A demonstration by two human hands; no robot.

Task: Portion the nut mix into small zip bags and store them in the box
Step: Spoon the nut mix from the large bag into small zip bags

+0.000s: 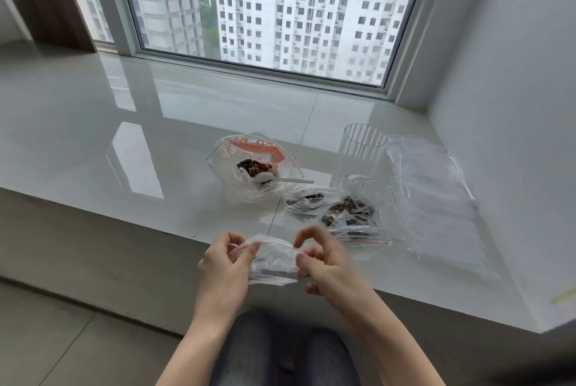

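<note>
A small clear zip bag [272,259] with a red seal line hangs between my hands at the ledge's front edge. My left hand [224,264] pinches its left top corner. My right hand [324,264] pinches its right side, fingers curled. The big nut mix bag [249,164] with red print lies open further back, with dark nuts and a white spoon [290,180] in it. Two filled small zip bags [339,211] lie to the right of it. A clear ribbed box [358,155] stands upright behind them.
A stack of empty zip bags [436,198] lies at the right, near the white wall. The glossy white ledge [124,123] runs back to a window. My knees sit below the ledge's front edge.
</note>
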